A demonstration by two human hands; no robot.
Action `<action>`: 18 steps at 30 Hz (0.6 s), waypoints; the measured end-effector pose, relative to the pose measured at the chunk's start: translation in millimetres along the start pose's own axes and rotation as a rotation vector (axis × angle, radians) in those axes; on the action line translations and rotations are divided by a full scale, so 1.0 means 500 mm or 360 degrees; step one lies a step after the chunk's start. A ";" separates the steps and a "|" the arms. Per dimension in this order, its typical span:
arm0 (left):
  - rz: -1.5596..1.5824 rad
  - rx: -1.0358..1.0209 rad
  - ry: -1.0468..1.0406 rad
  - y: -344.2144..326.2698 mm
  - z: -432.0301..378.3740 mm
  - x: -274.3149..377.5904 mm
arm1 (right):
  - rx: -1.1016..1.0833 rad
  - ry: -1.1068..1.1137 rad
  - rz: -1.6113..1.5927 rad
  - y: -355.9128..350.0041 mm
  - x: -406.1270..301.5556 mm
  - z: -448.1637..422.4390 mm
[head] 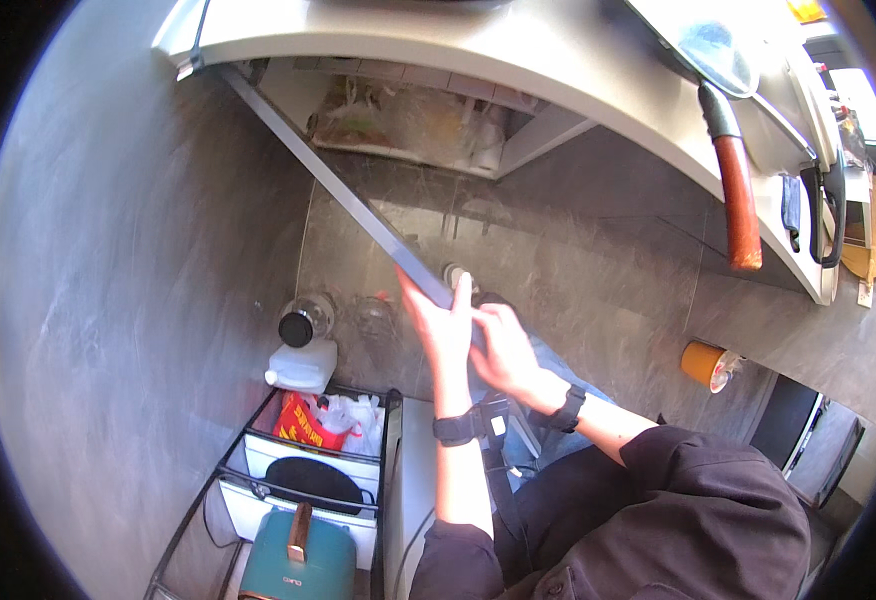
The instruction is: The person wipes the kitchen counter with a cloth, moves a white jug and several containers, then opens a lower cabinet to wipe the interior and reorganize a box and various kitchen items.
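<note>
A grey cabinet door [348, 199] stands swung out under the counter, seen nearly edge-on from above. My left hand [442, 330] grips its near end, fingers on the left face and thumb on the right. Close beside it, my right hand [509, 352] has its fingers bent toward the same end of the door; whether they press on it is hidden. Behind the door, the open cabinet shows a white-rimmed bin or tray [408, 154] with plastic-wrapped things inside.
A frying pan's wooden handle [738, 202] juts over the counter edge. A glass jar with black lid [297, 328] and a white jug [303, 366] stand on the floor at left. Below them is a black-framed rack [303, 484] with a green appliance [299, 559]. An orange tub [702, 364] is at right.
</note>
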State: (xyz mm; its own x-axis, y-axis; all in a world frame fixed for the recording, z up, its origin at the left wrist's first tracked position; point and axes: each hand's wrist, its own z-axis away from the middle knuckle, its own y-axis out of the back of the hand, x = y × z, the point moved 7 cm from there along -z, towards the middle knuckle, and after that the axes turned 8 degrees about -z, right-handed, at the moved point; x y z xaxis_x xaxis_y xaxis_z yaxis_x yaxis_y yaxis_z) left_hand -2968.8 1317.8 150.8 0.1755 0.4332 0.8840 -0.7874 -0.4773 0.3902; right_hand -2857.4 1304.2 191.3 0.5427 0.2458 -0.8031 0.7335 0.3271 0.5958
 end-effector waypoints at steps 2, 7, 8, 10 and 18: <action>0.0149 -0.0073 0.0022 0.061 0.015 -0.037 | -0.0170 0.0023 -0.0128 -0.060 -0.036 0.030; -0.0407 -0.0186 0.0209 0.185 0.057 -0.041 | -0.0628 0.0196 -0.0233 -0.170 -0.079 0.060; -0.0418 -0.0115 0.0204 0.207 0.071 -0.045 | -0.0623 0.0267 -0.0314 -0.184 -0.092 0.065; -0.0469 0.0058 0.0273 0.251 0.090 -0.045 | -0.0751 0.0337 -0.0453 -0.201 -0.125 0.068; -0.1428 0.0517 0.0147 0.422 0.076 -0.092 | -0.0982 0.0651 0.0011 -0.203 -0.065 0.018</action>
State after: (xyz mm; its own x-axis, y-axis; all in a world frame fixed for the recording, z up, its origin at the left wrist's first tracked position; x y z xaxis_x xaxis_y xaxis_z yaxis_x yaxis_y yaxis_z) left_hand -3120.7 1168.0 202.5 0.5754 0.7924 0.2026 -0.1775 -0.1208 0.9767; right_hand -2946.0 1254.6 157.0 0.2622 0.5310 -0.8058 0.3017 0.7480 0.5911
